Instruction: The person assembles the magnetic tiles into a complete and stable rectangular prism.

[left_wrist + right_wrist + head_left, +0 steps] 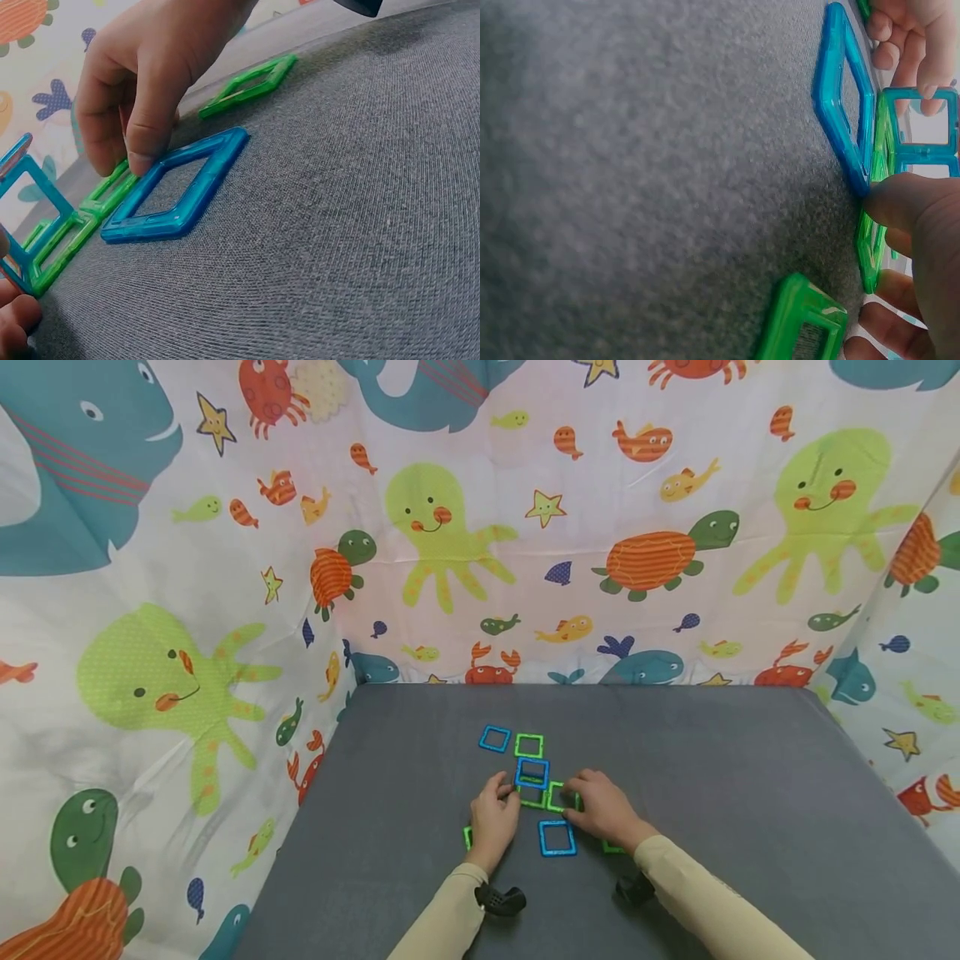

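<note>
At the middle of the head view, upright blue square magnetic tiles point(533, 761) rise from a flat green magnetic tile point(534, 806). My left hand point(495, 822) is at their left side; in the right wrist view its fingertips pinch the edge of an upright blue magnetic tile point(954, 124). A second green magnetic tile point(551, 796) lies flat against the first one's right side. My right hand point(606, 810) holds it, thumb at the near edge and fingers on the far side. Just in front lies a loose blue magnetic tile point(214, 169).
Behind the build lie a blue tile point(495, 748) and a green tile point(529, 755). One green tile point(467, 837) is partly hidden by my left hand, another point(613, 847) by my right forearm. The grey tabletop point(750, 777) meets a printed cloth point(480, 635) at the back.
</note>
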`<state>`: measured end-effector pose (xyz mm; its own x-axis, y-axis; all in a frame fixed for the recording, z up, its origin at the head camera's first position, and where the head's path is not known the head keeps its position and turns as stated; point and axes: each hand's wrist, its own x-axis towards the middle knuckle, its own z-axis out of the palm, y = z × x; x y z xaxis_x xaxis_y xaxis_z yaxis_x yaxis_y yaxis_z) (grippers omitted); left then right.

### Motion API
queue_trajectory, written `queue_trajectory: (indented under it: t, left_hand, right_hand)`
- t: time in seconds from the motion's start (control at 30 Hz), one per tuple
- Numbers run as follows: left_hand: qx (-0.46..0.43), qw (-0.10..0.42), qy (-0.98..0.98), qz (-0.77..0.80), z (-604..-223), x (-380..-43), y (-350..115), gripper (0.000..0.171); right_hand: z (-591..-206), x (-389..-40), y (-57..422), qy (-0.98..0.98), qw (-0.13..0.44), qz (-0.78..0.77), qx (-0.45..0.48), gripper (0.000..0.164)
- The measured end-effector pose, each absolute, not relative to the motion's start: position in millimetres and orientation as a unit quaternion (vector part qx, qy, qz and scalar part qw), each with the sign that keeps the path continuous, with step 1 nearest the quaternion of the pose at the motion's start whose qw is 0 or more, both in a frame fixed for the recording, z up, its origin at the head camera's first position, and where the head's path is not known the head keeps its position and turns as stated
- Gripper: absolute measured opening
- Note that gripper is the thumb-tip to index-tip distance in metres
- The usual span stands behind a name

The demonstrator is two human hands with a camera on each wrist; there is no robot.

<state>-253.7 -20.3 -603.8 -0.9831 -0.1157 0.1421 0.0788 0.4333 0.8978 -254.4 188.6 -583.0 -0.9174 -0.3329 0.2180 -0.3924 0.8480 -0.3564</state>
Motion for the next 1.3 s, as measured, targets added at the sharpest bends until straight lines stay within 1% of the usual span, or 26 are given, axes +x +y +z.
queue_trajectory:
  t: [0.2,0.3,0.37,0.43,0.5,0.6,0.67,0.73,0.87,0.93,1.1,1.23,1.3]
  left_hand:
    - [0.000,0.079,-0.838,-0.540,-605,-252,-26,0.050]
    - [-0.002,0.087,-0.825,-0.559,-606,-249,-28,0.047]
    - [-0.011,0.110,-0.821,-0.560,-608,-244,-30,0.039]
    - [-0.035,0.144,-0.833,-0.533,-610,-237,-31,0.029]
    - [-0.080,0.182,-0.859,-0.472,-612,-230,-31,0.021]
    - [-0.166,0.215,-0.893,-0.360,-615,-216,-27,0.017]
    - [-0.228,0.209,-0.900,-0.306,-614,-207,-22,0.019]
    - [-0.278,0.180,-0.902,-0.278,-612,-199,-18,0.022]
    - [-0.333,0.132,-0.903,-0.237,-608,-189,-10,0.031]
    - [-0.341,0.123,-0.905,-0.223,-607,-188,-8,0.032]
    - [-0.335,0.125,-0.912,-0.202,-605,-190,-8,0.031]
    - [-0.308,0.111,-0.926,-0.189,-600,-192,-13,0.038]
    - [-0.288,0.093,-0.935,-0.184,-598,-194,-17,0.042]
  right_hand:
    - [-580,-247,186,-0.958,0.070,0.211,0.179,0.021]
    - [-580,-245,185,-0.960,0.072,0.210,0.173,0.022]
    - [-580,-243,185,-0.960,0.078,0.209,0.170,0.023]
    - [-582,-242,185,-0.960,0.082,0.207,0.167,0.025]
    - [-583,-241,185,-0.961,0.087,0.203,0.164,0.027]
    - [-584,-239,184,-0.964,0.093,0.194,0.157,0.028]
    - [-584,-238,183,-0.965,0.097,0.192,0.152,0.029]
    - [-583,-237,182,-0.966,0.097,0.190,0.148,0.030]
    - [-581,-233,179,-0.969,0.089,0.184,0.135,0.032]
    - [-581,-232,178,-0.972,0.083,0.177,0.129,0.033]
    - [-583,-229,177,-0.975,0.081,0.168,0.119,0.037]
    - [-584,-226,177,-0.977,0.086,0.163,0.110,0.044]
    - [-585,-224,177,-0.978,0.089,0.153,0.107,0.048]
